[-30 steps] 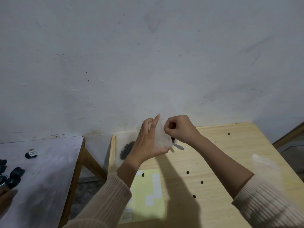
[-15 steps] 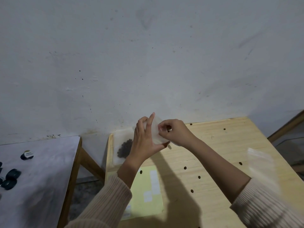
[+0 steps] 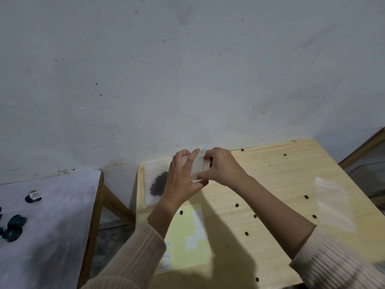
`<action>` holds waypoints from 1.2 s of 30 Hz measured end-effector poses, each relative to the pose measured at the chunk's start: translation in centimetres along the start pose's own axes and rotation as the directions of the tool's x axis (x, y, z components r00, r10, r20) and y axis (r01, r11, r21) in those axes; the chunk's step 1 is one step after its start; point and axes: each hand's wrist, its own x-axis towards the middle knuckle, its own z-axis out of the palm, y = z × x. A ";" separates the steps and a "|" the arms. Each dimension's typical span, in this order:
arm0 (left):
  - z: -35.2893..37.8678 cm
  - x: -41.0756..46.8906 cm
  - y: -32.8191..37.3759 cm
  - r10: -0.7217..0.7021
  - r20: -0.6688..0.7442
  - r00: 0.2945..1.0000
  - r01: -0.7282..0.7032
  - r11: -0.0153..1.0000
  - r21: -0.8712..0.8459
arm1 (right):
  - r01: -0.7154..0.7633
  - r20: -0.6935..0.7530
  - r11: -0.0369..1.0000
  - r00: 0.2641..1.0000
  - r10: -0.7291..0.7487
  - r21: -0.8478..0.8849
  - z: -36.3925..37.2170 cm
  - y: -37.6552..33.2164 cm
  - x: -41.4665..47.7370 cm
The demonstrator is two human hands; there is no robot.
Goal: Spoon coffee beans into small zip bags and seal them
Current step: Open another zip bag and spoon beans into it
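A person's left hand and right hand clamp a small zip bag between them, holding it clear above the far edge of a pale wooden counter. The left grip has its thumb under the bag's lower edge and its fingers spread behind the frosted, rectangular plastic. The right grip curls over the upper corner, with its thumb laid across the front. Whether the bag is filled cannot be told through the cloudy film.

Just left of the grip and partly behind the left hand, a dark, knobbly heap of coffee beans lies on a translucent plastic sheet at the counter's corner. Below the grip, toward the person, a flat yellow sheet bears small white rectangular labels. Well to the right of the grip lies a spare clear bag, limp and glossy. Dark round spots dot the wood grain; beans or holes, it is unclear.

Ribbed cream knit sleeves cover both forearms. Far left of the grip, a second counter with a grey-white top carries dark round caps.
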 end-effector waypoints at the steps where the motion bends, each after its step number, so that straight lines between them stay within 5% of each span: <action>1: 0.0 0.0 -0.2 0.004 0.001 1.000 -0.004 1.000 -0.003 | -0.005 -0.001 1.000 1.000 0.005 0.003 0.1 0.1 0.0; 12: 0.4 -0.4 -3.5 -0.104 0.145 0.984 0.112 0.993 -0.048 | -0.009 0.035 0.949 0.999 -0.002 0.314 0.6 4.8 1.9; 16: 0.7 0.0 -3.7 -0.198 0.294 0.935 0.213 0.977 -0.019 | -0.058 -0.035 0.988 0.997 0.064 0.146 1.4 8.9 3.9; 20: 2.1 0.5 -3.3 -0.252 0.334 0.908 0.287 0.956 -0.061 | -0.188 0.165 0.978 0.965 0.202 -0.092 2.8 12.6 4.3; 25: 3.2 2.8 -2.3 -0.301 0.294 0.907 0.333 0.941 -0.063 | -0.209 0.281 0.978 0.937 0.205 -0.017 3.7 14.0 5.0; 30: 3.7 3.5 -3.2 -0.406 0.380 0.831 0.450 0.892 -0.032 | -0.232 0.082 0.957 0.972 0.221 0.172 4.4 14.5 5.8; 36: 5.3 4.0 -3.5 -0.472 0.479 0.740 0.542 0.840 -0.011 | -0.314 -0.100 0.789 0.900 0.425 0.528 4.2 15.6 6.5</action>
